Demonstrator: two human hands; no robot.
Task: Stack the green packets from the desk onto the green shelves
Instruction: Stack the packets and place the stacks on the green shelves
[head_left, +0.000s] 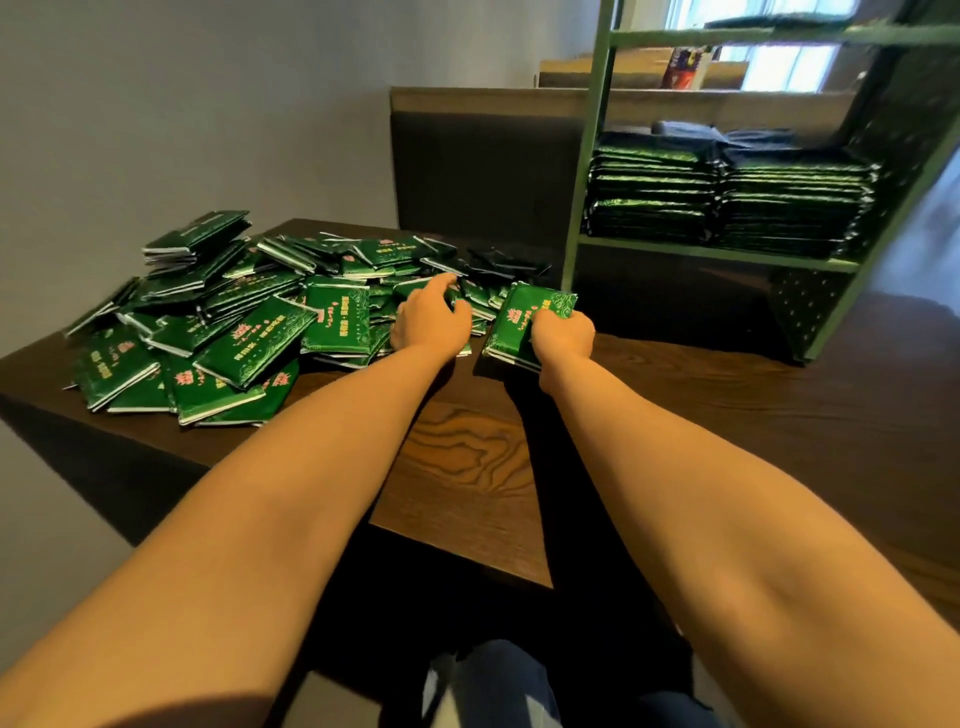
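Green packets (244, 338) lie heaped every way on the desk (467, 467). The right hand (563, 332) grips a small bundle (519, 322), long axis pointing toward the green shelves (717, 253), where two flat stacks (727, 197) sit. The left hand (431, 325) reaches palm-down into the heap; whether its fingers hold anything, I can't tell.

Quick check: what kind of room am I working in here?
Probably a small stockroom or shop back room: a dark wooden desk heaped with green packets, and green shelves stacked with more.

Packet stacks (727, 202) fill shelf (717, 253); room above, seemingly.
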